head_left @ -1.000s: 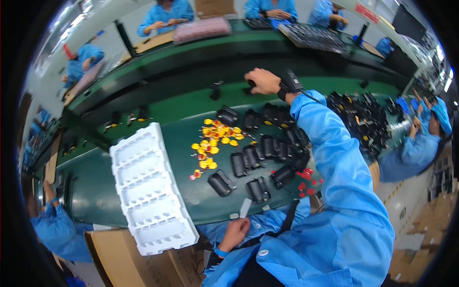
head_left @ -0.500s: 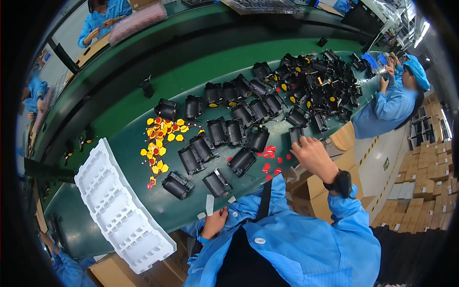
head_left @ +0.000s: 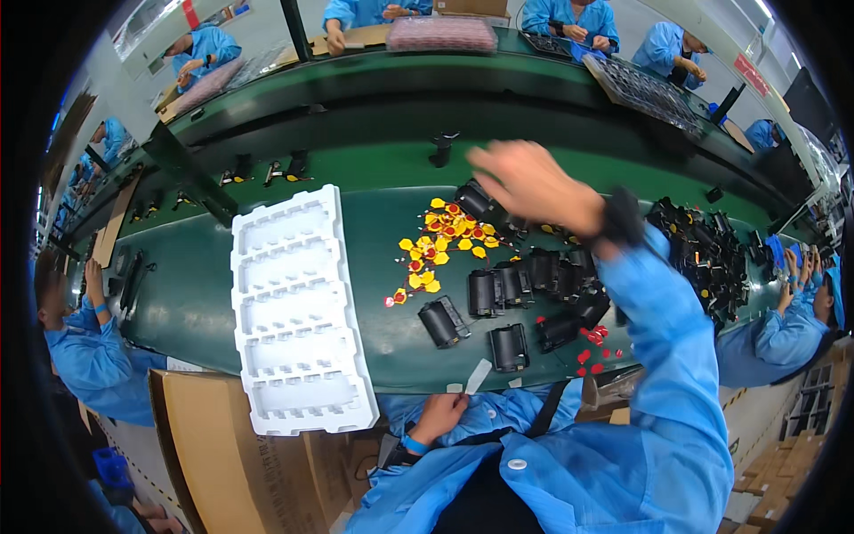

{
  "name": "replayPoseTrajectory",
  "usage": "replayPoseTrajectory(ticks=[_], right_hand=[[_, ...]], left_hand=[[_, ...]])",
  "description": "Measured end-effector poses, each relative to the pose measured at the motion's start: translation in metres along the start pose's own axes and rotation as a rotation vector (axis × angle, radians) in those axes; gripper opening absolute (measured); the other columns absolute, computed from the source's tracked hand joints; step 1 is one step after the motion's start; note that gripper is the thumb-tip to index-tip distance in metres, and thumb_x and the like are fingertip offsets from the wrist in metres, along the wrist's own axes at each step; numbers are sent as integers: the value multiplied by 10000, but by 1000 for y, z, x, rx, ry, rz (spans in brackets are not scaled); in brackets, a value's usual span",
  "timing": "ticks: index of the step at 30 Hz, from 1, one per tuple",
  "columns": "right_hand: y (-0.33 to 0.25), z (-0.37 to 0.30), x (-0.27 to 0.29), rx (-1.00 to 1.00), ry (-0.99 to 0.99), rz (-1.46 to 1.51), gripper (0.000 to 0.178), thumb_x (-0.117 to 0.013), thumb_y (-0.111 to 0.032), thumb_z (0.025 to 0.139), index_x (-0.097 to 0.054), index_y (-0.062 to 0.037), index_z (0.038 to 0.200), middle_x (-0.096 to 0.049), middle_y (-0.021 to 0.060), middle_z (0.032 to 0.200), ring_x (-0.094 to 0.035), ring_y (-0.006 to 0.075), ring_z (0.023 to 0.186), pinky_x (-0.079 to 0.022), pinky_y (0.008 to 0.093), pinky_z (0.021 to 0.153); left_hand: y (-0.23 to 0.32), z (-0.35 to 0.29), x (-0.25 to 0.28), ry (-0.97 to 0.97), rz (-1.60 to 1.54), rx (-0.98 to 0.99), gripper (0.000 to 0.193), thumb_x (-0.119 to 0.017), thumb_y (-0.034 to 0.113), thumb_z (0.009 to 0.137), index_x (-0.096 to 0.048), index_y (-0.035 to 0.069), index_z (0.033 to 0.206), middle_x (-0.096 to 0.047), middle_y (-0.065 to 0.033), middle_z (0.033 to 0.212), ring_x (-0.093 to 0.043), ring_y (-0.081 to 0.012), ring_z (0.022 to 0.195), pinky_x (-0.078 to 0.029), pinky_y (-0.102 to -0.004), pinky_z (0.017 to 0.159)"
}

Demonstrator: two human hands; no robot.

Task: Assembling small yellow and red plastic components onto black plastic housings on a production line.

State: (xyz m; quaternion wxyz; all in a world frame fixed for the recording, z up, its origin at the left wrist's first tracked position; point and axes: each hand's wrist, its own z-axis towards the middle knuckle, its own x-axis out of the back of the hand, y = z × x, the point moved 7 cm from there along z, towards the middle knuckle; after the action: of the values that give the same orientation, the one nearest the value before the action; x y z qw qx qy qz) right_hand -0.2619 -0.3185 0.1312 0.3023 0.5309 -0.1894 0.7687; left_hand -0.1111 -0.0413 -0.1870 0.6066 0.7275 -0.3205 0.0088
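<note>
My right hand reaches over the far side of the green bench, blurred by motion, so its fingers cannot be made out. Below and beside it are black curved plastic housings, several of them in loose rows. A pile of yellow hexagonal pieces with red centres and thin wires lies to their left. At the near edge, my left hand has its fingers curled; anything inside them is hidden. Close to its fingertips a pale translucent strip lies on the bench edge. Small red pieces are scattered near the housings.
A white moulded tray overhangs the bench's near edge on the left. Heaped black parts lie to the right, by a co-worker. A green conveyor carrying a black part runs behind. Cardboard boxes stand below.
The view has turned left. My right hand has moved from a black housing near the right front of the bench to its far side. My left hand stays by the near edge.
</note>
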Motion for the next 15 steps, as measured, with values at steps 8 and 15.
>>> replayPoseTrajectory(ticks=[8,15], right_hand=[[75,81,-114,-15,-278,-180,407,-710,-50,763,-626,-74,1161,-674,202,950,-683,394,917,-567,478,748],[-43,-82,96,-74,119,-156,266,-756,-200,821,-619,-41,984,-596,138,799,-603,351,621,-465,444,539]], left_hand=[[-14,-3,2,121,-90,-132,184,-644,168,917,-669,-14,922,-620,-179,676,-600,-297,579,-447,-416,558],[-37,10,-6,-3,-34,-79,196,-620,188,942,-643,0,893,-605,-159,656,-609,-331,594,-440,-429,558]])
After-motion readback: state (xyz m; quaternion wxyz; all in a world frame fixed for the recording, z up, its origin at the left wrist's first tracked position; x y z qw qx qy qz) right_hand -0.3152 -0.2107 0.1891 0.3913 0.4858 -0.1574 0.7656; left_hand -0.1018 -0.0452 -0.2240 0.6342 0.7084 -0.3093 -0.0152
